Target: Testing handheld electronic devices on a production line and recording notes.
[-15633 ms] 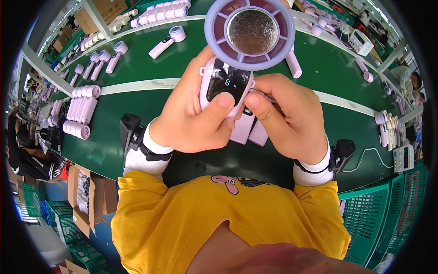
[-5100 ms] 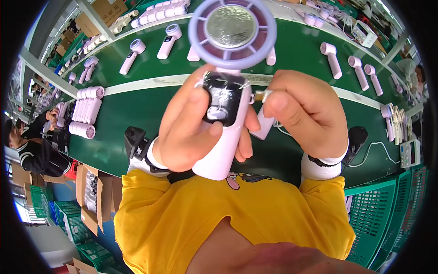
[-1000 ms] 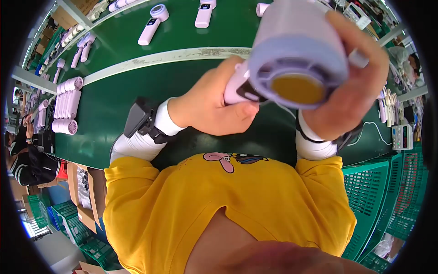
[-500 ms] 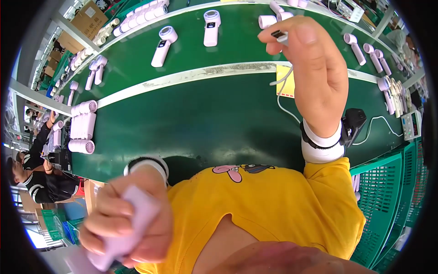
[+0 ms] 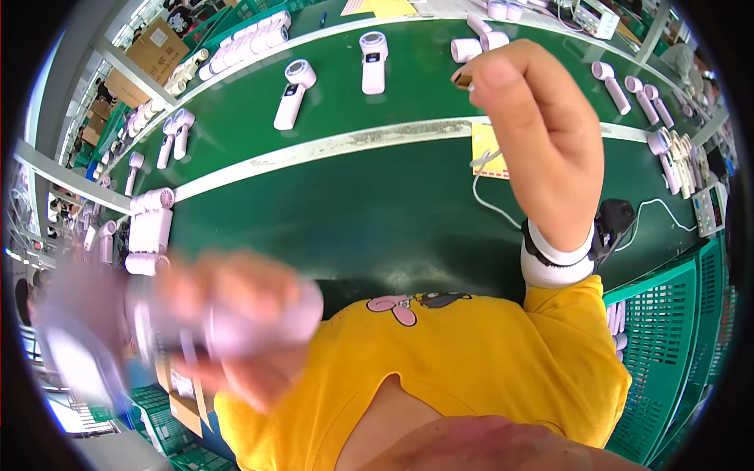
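Fingers of the left hand (image 5: pixel 236 330) wrap a pale lilac handheld fan (image 5: pixel 196 334), low at the left near the yellow shirt; motion blur smears its smooth rounded handle and hides its head. Right hand (image 5: pixel 534 133), raised over the green mat (image 5: pixel 353 212), pinches a tiny brownish piece (image 5: pixel 462 78), too small to identify. Farther off, more lilac fans (image 5: pixel 292 94) lie in rows.

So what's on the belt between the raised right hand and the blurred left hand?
Head view: only bare green belt shows between right hand and left hand.
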A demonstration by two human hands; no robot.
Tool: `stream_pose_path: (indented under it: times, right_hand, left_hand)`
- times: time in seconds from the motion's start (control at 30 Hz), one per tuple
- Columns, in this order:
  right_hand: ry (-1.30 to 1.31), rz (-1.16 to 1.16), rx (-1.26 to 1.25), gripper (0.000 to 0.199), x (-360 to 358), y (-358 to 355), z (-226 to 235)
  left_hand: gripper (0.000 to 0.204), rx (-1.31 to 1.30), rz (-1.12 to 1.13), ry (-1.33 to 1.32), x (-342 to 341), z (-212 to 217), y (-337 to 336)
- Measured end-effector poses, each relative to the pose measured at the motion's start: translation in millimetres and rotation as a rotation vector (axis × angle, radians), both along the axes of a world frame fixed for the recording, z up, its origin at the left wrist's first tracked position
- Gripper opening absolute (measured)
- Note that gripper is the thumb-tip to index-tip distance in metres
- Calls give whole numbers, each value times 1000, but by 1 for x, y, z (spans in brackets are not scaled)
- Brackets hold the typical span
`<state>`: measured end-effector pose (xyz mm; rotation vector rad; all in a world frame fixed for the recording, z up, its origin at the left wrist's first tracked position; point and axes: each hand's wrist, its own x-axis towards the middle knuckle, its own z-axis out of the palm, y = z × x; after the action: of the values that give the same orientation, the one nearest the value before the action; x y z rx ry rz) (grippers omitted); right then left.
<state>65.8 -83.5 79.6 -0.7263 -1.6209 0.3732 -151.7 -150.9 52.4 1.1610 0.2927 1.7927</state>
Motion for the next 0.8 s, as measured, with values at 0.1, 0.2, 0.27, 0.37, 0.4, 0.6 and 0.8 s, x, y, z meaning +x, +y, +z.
stream_pose_path:
  times: [0.1,0.2,0.27,0.37,0.4,0.6,0.8]
  right_hand:
    - [-141,8,80,19,-7,-1,-4]
    - [-178,-13,77,21,-17,4,-6]
    - [-209,80,-18,23,-15,-3,0]
    - [-280,272,-212,26,-17,-12,8]
    - [-296,333,-174,22,-19,-11,7]
    - [-273,581,-117,19,-32,-10,5]
    - [-429,572,-15,19,-22,-7,5]
  left_hand:
    - [35,964,686,91,17,-3,2]
    - [37,203,125,351,-5,14,21]
    - [39,-173,-139,440,-3,19,30]
    - [40,-118,-83,344,13,19,28]
    - [39,-174,-210,276,12,20,26]
    - [45,-229,-538,442,-1,22,31]
    - [53,-137,-652,371,-9,11,40]
